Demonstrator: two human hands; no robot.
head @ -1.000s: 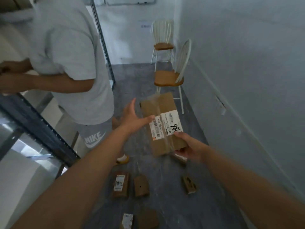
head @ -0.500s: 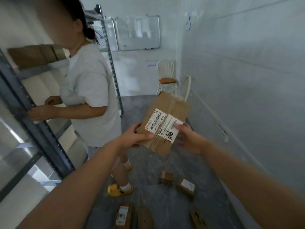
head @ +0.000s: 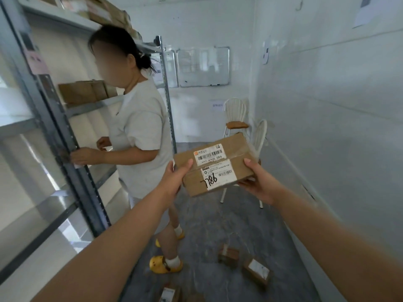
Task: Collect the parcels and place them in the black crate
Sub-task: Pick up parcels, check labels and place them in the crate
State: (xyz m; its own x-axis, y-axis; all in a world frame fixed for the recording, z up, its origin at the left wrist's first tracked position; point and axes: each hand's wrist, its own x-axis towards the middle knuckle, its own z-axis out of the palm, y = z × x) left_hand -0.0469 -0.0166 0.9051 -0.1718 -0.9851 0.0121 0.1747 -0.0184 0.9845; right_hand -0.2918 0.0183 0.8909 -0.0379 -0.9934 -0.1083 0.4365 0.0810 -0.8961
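Cardboard parcel [head: 214,168] in two-handed grip now: left hand [head: 174,179] pinches its left edge, right hand [head: 259,184] cups the right end; a second ago only the right held it. Raised, roughly level. No black crate in view; small parcels [head: 228,255] still wait on floor [head: 218,216]

white walls [head: 327,105] | grey floor [head: 218,225] | metal shelving [head: 65,138] | two chairs [head: 236,118]

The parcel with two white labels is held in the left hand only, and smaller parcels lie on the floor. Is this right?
No. The head view shows the left hand and the right hand both holding the parcel, one at each end. The rest is right.
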